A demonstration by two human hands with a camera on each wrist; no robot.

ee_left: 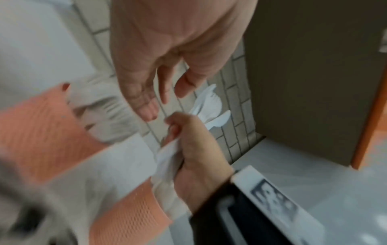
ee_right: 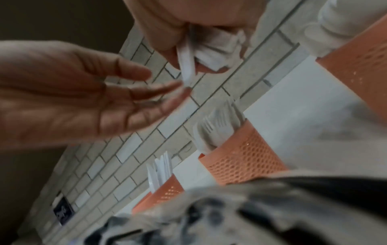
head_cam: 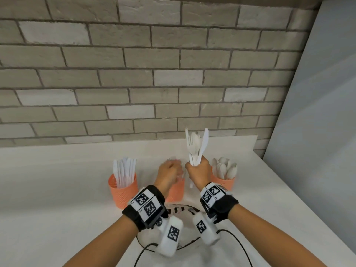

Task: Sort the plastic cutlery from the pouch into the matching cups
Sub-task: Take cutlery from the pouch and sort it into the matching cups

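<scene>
My right hand [head_cam: 198, 169] grips a bundle of white plastic cutlery [head_cam: 196, 147] by the handles; a fork, a spoon and a knife stand upright out of it. Just left of it, my left hand [head_cam: 170, 171] is blurred above the middle orange mesh cup [head_cam: 176, 192]. In the right wrist view the left hand [ee_right: 87, 99] is open, its fingertips [ee_right: 176, 86] at the handle ends [ee_right: 187, 66] below the right hand [ee_right: 199, 33]. The left cup [head_cam: 123, 182] holds knives, the right cup [head_cam: 223, 180] spoons, and the middle cup [ee_right: 240, 160] forks. The pouch [head_cam: 183, 211] lies under my wrists.
The cups stand in a row on a white counter [head_cam: 57, 189] before a grey brick wall [head_cam: 134, 74]. A pale panel [head_cam: 317, 112] rises at the counter's right end. Black cables [head_cam: 237, 237] trail from the wrist cameras over the near counter.
</scene>
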